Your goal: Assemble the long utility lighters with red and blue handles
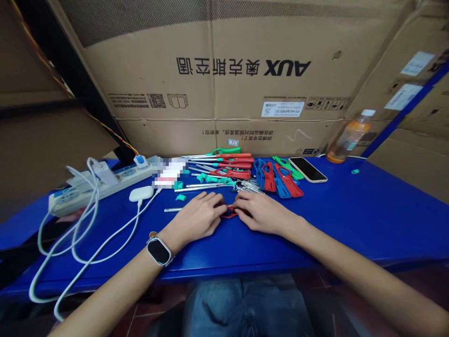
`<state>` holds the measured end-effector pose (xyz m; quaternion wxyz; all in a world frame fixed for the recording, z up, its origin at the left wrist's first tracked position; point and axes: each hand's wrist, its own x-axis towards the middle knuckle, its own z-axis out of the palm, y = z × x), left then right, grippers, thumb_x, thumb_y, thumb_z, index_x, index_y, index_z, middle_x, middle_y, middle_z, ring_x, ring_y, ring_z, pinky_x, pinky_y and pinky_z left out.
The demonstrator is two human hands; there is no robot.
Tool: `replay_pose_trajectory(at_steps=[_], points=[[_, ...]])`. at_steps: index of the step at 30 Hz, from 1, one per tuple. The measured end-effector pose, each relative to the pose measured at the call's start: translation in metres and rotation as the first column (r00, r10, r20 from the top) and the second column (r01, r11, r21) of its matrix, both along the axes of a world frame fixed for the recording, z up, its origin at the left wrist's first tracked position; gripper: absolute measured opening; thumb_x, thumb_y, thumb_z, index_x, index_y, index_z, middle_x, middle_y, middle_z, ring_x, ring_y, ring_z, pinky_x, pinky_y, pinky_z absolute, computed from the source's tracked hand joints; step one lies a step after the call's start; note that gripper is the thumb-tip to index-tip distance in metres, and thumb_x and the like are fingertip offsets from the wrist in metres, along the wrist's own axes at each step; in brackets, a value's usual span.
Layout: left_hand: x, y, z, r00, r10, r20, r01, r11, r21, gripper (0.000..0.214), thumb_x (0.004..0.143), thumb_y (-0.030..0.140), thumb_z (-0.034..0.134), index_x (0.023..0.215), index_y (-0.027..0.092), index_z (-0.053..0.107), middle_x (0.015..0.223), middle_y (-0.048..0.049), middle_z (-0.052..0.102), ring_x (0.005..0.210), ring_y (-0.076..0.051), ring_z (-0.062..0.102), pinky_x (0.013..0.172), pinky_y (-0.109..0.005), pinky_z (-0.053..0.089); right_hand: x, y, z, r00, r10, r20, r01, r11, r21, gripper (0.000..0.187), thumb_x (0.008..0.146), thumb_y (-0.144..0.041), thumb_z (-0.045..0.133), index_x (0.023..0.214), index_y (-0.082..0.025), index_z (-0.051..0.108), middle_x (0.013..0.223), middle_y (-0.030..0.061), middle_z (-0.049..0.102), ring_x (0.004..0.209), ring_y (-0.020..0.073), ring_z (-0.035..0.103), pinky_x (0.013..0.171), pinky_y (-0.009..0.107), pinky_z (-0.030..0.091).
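A red long-nosed lighter (229, 214) lies low over the blue table between my hands, mostly covered by fingers. Its metal tube (171, 210) seems to stick out to the left, past my left hand. My left hand (201, 214), with a watch at the wrist, is closed around the tube side of it. The curled fingers of my right hand (261, 213) grip the red handle from the other side. Just beyond are lighters with red handles (236, 160), small metal parts (249, 186), teal pieces (210, 178) and red and blue handle shells (280, 180).
A power strip (129, 175) with white cables and a white charging case (141, 193) occupy the left. At the back right are a phone (308, 169) and a bottle of orange drink (349, 140). Large cardboard boxes (210, 93) stand along the table's rear edge.
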<state>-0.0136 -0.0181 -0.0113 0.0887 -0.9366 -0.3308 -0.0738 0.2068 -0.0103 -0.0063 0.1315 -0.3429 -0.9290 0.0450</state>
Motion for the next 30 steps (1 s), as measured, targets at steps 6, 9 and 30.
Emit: replay_pose_trajectory(at_steps=[6,9,30], points=[[0.0001,-0.0004,-0.0013,1.000,-0.005,0.005,0.005,1.000,0.017,0.018,0.089,0.013,0.051,0.098,0.017,0.066,0.106,-0.0083,0.062,0.092,-0.023,0.058,0.085,-0.038,0.045,0.0002,-0.0007,-0.0005,1.000,0.003,0.010,-0.003,1.000,-0.001,0.026,0.098,-0.021,0.047,0.105,-0.016,0.071,0.104,0.0099,0.064,0.089,0.0195,0.065,0.080,0.033,0.051],[-0.0001,0.0000,-0.0014,1.000,-0.004,0.007,0.004,1.000,0.014,0.019,0.090,0.013,0.051,0.100,0.018,0.067,0.107,-0.0081,0.062,0.093,-0.023,0.058,0.085,-0.039,0.045,0.0003,-0.0013,-0.0006,1.000,0.008,0.013,-0.008,1.000,-0.002,0.026,0.098,-0.022,0.047,0.109,-0.015,0.070,0.105,0.0105,0.065,0.089,0.0201,0.066,0.080,0.033,0.052],[-0.0066,0.0049,-0.0032,0.994,-0.022,0.110,0.030,0.998,-0.064,0.019,0.090,0.013,0.048,0.094,0.016,0.066,0.102,-0.0074,0.067,0.089,-0.021,0.062,0.081,-0.034,0.049,-0.0031,-0.0061,-0.0006,0.995,-0.082,0.062,0.080,0.996,0.043,0.026,0.099,-0.026,0.048,0.102,-0.018,0.073,0.105,0.0072,0.065,0.085,0.0168,0.063,0.069,0.028,0.043]])
